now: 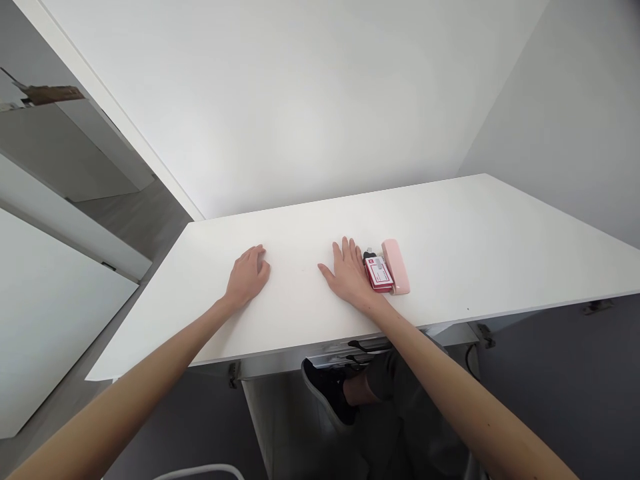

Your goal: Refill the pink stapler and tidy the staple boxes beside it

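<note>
My right hand (350, 275) lies flat on the white tabletop (300, 300) with its fingers spread and nothing under them that I can see. Close against its outer side is a small red and white box (379, 272). A smooth pink case (397, 267), shaped like a glasses case, lies along the box's right side. Behind the box a small black object (369, 253) with a light metal-looking tip partly shows; its kind is unclear. To the left, my left hand (247, 275) rests on the tabletop, fingers loosely bent, thumb apart from them, holding nothing.
A white wall (310, 100) rises behind the tabletop, and a grey wall (570, 133) stands at right. Below the front edge are dark cabinet doors (565, 373) with hinges. A leg and a dark shoe (327, 393) show underneath. White panels (55, 320) stand at left.
</note>
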The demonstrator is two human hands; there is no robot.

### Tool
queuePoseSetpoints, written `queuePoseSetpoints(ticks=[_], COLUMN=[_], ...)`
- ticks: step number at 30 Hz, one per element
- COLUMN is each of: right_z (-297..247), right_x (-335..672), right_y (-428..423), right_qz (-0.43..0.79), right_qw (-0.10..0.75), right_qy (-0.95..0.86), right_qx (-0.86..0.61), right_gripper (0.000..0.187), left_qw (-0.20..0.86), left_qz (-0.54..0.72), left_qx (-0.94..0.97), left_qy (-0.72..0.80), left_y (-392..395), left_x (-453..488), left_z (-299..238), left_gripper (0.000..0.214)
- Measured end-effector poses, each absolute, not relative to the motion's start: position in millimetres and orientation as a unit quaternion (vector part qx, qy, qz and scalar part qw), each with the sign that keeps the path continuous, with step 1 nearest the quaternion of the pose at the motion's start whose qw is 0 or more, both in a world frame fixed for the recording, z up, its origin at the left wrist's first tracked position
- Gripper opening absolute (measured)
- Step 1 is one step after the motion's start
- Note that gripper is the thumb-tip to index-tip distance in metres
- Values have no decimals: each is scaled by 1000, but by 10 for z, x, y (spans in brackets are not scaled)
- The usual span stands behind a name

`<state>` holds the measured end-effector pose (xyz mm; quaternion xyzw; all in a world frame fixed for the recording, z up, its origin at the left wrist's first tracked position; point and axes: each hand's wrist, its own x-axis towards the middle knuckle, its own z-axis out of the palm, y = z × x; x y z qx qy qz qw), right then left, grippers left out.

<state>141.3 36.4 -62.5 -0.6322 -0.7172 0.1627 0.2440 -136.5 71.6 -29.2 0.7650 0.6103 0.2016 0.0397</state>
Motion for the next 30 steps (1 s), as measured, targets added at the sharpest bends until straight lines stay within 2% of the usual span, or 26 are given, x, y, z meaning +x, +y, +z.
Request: queuePoseSetpoints(ticks=[9, 30], right_z=[-539, -722], right_x=[1751, 3336], right_y=[313, 589], right_qz=[154, 112], right_qw=[210, 248], right_qy=[-736, -697], right_qx=[-624, -663], right_gripper=[79, 73], left_qw=[49, 46], left_qz=[189, 185], left_qx=[757, 749], left_qy=[623, 634], left_y=[723, 774], left_x=[-1342, -1305], left_z=[-257, -234], left_gripper=[47, 48])
